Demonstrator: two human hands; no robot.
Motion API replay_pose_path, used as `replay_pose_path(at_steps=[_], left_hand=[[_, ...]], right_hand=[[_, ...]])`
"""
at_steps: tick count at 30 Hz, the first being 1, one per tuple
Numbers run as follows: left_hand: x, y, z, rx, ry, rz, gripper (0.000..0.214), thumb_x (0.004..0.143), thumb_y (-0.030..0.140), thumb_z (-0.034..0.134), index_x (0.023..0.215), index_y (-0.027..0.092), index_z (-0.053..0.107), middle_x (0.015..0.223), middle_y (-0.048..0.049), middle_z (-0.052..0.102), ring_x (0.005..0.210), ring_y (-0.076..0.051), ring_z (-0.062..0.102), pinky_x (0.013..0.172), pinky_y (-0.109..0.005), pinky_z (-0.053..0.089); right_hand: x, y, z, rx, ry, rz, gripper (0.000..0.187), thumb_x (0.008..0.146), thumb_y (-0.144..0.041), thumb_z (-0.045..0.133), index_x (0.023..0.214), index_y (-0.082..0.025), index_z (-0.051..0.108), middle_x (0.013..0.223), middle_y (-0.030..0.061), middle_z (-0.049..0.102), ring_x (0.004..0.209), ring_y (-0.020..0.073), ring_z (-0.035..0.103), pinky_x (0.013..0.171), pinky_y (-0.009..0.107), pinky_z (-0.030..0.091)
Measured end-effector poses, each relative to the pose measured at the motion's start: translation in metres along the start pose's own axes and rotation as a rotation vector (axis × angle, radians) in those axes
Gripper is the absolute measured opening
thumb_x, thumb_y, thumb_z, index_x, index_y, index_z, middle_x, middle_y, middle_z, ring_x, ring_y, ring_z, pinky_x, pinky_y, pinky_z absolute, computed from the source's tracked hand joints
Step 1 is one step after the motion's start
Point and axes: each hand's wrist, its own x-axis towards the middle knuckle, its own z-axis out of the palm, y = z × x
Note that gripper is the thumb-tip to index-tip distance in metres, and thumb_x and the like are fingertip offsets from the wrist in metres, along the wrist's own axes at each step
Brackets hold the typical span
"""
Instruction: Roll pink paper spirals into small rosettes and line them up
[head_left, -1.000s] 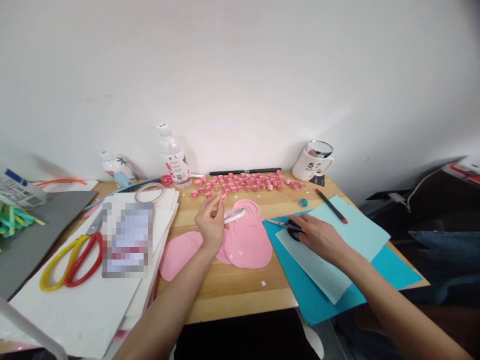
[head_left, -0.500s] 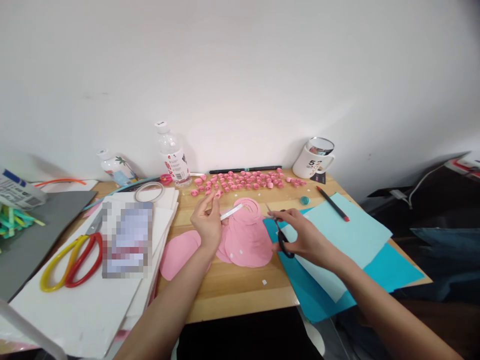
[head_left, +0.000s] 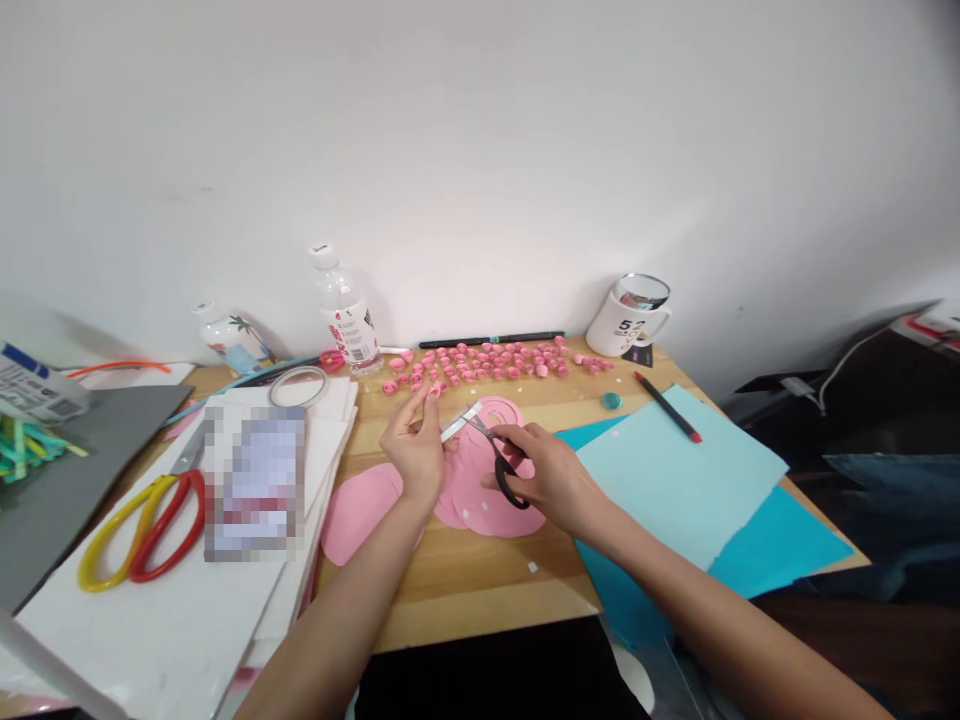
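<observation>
Black-handled scissors [head_left: 507, 478] are in my right hand [head_left: 553, 472], their blades crossing the end of a narrow white strip [head_left: 461, 423]. That strip comes out from my left hand [head_left: 417, 440], whose fingers are closed. Between the left thumb and fingertip I pinch a small pink paper curl [head_left: 434, 391]. Below both hands lie overlapping pink paper rounds [head_left: 487, 500], with a cut spiral [head_left: 504, 410] at their top. Another pink paper round [head_left: 360, 510] lies to the left, partly behind my left forearm. Many rolled pink paper curls [head_left: 487, 362] spread along the back of the table.
At the back stand a plastic bottle [head_left: 349, 325] and a white mug [head_left: 626, 322]. Light blue paper [head_left: 675, 470], a black pen [head_left: 667, 407] and a green cap [head_left: 611, 401] lie right. Left are white sheets [head_left: 172, 640], red-yellow scissors [head_left: 146, 530] and a tape roll [head_left: 298, 386].
My right hand has moved left with the scissors, from over the blue paper to the white strip. The left hand has stayed nearly still.
</observation>
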Motion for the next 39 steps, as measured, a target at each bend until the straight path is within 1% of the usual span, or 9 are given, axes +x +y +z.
replay_pose_path(at_steps=[5, 17, 20, 22, 25, 29, 33, 34, 39], left_hand=[[0.0, -0.002, 0.0, -0.017, -0.009, 0.01, 0.031, 0.073, 0.032, 0.063, 0.102, 0.021, 0.069, 0.089, -0.0054, 0.069, 0.031, -0.002, 0.045, 0.028, -0.017, 0.042], [-0.002, -0.001, -0.001, -0.018, -0.048, 0.055, 0.029, 0.074, 0.032, 0.063, 0.1, 0.021, 0.069, 0.082, -0.0033, 0.069, 0.031, -0.001, 0.042, 0.028, -0.015, 0.04], [-0.001, 0.0, -0.001, -0.006, -0.042, 0.058, 0.029, 0.074, 0.031, 0.063, 0.1, 0.021, 0.069, 0.085, -0.0043, 0.07, 0.031, -0.001, 0.042, 0.027, -0.015, 0.037], [-0.001, -0.002, -0.001, -0.001, -0.04, 0.084, 0.027, 0.074, 0.029, 0.063, 0.099, 0.02, 0.07, 0.091, -0.0059, 0.07, 0.035, -0.003, 0.048, 0.029, -0.015, 0.038], [-0.001, -0.005, -0.001, 0.009, -0.043, 0.143, 0.025, 0.074, 0.028, 0.062, 0.096, 0.019, 0.071, 0.097, -0.0073, 0.069, 0.05, -0.007, 0.058, 0.035, -0.014, 0.042], [-0.001, -0.009, -0.002, 0.029, -0.071, 0.208, 0.025, 0.076, 0.029, 0.061, 0.097, 0.019, 0.07, 0.101, -0.0079, 0.068, 0.061, -0.011, 0.063, 0.039, -0.016, 0.047], [0.0, -0.008, -0.004, 0.047, -0.079, 0.301, 0.022, 0.077, 0.029, 0.06, 0.095, 0.019, 0.07, 0.101, -0.0082, 0.067, 0.074, -0.014, 0.065, 0.044, -0.017, 0.05], [0.001, -0.008, -0.004, 0.054, -0.1, 0.311, 0.022, 0.078, 0.029, 0.059, 0.095, 0.02, 0.07, 0.101, -0.008, 0.067, 0.074, -0.014, 0.065, 0.043, -0.017, 0.05], [-0.003, -0.009, -0.002, 0.098, -0.331, 0.369, 0.018, 0.077, 0.025, 0.06, 0.09, 0.02, 0.071, 0.095, -0.0068, 0.068, 0.077, -0.016, 0.065, 0.049, -0.021, 0.054]], right_hand=[[0.001, -0.001, -0.003, 0.087, -0.004, -0.037, 0.029, 0.074, -0.04, 0.063, 0.096, -0.022, 0.06, 0.071, -0.0007, 0.053, 0.063, 0.0136, 0.05, 0.059, 0.026, 0.039], [-0.001, -0.001, -0.006, 0.18, -0.031, -0.032, 0.026, 0.075, -0.044, 0.058, 0.088, -0.021, 0.061, 0.058, -0.0043, 0.042, 0.054, 0.0105, 0.035, 0.05, 0.023, 0.029], [-0.003, 0.003, -0.005, 0.18, -0.028, -0.031, 0.027, 0.075, -0.045, 0.058, 0.086, -0.021, 0.062, 0.056, -0.0049, 0.039, 0.053, 0.0101, 0.033, 0.049, 0.022, 0.026], [-0.003, 0.007, -0.005, 0.16, -0.018, -0.031, 0.027, 0.075, -0.045, 0.059, 0.085, -0.021, 0.063, 0.057, -0.0045, 0.042, 0.053, 0.0103, 0.035, 0.049, 0.022, 0.027], [-0.004, 0.012, -0.007, 0.077, 0.012, -0.041, 0.026, 0.073, -0.044, 0.061, 0.084, -0.021, 0.064, 0.059, -0.0029, 0.049, 0.054, 0.0118, 0.042, 0.05, 0.023, 0.03], [-0.003, 0.021, -0.02, -0.083, 0.079, -0.045, 0.017, 0.075, -0.037, 0.06, 0.083, -0.023, 0.065, 0.063, -0.0004, 0.055, 0.057, 0.0138, 0.051, 0.052, 0.023, 0.033], [-0.003, 0.043, -0.044, -0.372, 0.296, 0.06, 0.019, 0.078, -0.029, 0.055, 0.094, -0.025, 0.063, 0.074, 0.0031, 0.061, 0.063, 0.0177, 0.056, 0.053, 0.024, 0.033], [-0.003, 0.05, -0.05, -0.457, 0.296, 0.079, 0.022, 0.077, -0.029, 0.055, 0.098, -0.026, 0.062, 0.079, 0.004, 0.063, 0.066, 0.0193, 0.058, 0.053, 0.025, 0.033], [-0.014, 0.083, -0.063, -0.645, 0.048, 0.094, 0.035, 0.068, -0.011, 0.054, 0.099, -0.024, 0.062, 0.09, 0.0055, 0.064, 0.074, 0.0208, 0.061, 0.056, 0.026, 0.037]])
